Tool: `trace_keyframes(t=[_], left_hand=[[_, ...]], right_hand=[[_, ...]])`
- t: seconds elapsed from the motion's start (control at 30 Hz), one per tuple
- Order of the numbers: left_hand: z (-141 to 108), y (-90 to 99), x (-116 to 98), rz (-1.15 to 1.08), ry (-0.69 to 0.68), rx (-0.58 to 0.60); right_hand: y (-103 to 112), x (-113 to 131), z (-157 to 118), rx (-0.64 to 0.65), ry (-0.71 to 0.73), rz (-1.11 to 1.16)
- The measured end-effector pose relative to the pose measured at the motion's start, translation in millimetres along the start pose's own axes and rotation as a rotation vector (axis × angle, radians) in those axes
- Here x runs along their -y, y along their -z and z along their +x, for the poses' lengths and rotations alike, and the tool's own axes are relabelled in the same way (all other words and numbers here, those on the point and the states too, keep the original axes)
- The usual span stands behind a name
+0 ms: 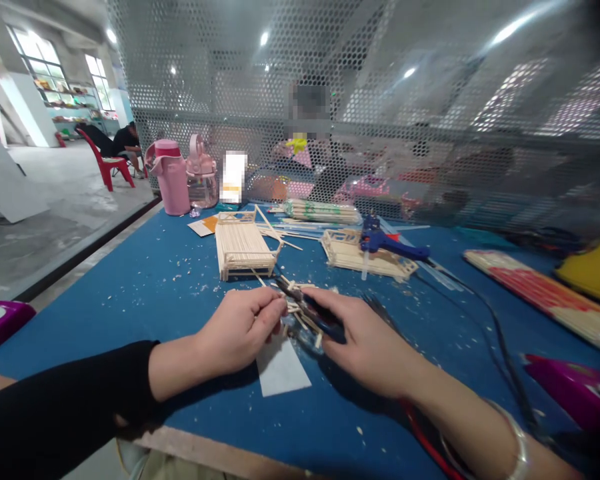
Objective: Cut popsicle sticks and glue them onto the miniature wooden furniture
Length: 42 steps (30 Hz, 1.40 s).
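The left hand [240, 327] lies on the blue counter [145, 287] near its near edge, with its grip closed: thumb and fingertips pinch a thin wooden stick [265, 283] that slants away toward the far edge. The right hand [365, 343] lies just beside it, its grip closed around the dark handles of a pair of cutting pliers [305, 307], whose tip points left and meets the stick close to the left fingertips. A small heap of cut stick pieces [300, 313] lies between and under the two hands, and a white paper sheet [280, 367] lies flat on the counter just below them. Toward the middle of the counter stands a stick-built frame [243, 247]; to its right lies a second stick frame [350, 253] with a blue glue gun [385, 243] resting on it. A pink jug [173, 177] stands at the far left corner. A bundle of sticks [323, 211] lies near the far edge.
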<state>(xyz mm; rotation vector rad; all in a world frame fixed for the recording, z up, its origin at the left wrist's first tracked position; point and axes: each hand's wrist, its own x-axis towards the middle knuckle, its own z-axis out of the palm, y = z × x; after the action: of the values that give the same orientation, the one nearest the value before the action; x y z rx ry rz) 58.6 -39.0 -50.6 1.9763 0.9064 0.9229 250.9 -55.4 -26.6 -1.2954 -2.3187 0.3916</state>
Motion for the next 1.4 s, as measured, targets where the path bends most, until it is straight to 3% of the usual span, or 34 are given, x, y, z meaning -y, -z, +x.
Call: trace_keyframes(t=[0.27, 0.67, 0.83, 0.93, 1.1, 1.4], left_hand=[[2, -0.7, 3, 0.013, -0.014, 0.01], [1, -4.2, 3, -0.063, -0.02, 0.056], [1, -9.3, 3, -0.008, 0.114, -0.008], [2, -10.0, 4, 0.03, 0.124, 0.03], [2, -4.7, 3, 0.018, 0.039, 0.15], [-1, -3.8, 1, 0.051, 0.043, 0.113]], right_hand=[[-3, -12, -3, 0.027, 0.001, -0.061], [-5, -4, -2, 0.004, 0.031, -0.042], [-8, 1, -1, 0.025, 0.049, -0.046], [-9, 0, -1, 0.026, 0.042, -0.048], [-3, 3, -2, 0.035, 0.06, 0.038], [-1, 3, -1, 0.082, 0.039, 0.125]])
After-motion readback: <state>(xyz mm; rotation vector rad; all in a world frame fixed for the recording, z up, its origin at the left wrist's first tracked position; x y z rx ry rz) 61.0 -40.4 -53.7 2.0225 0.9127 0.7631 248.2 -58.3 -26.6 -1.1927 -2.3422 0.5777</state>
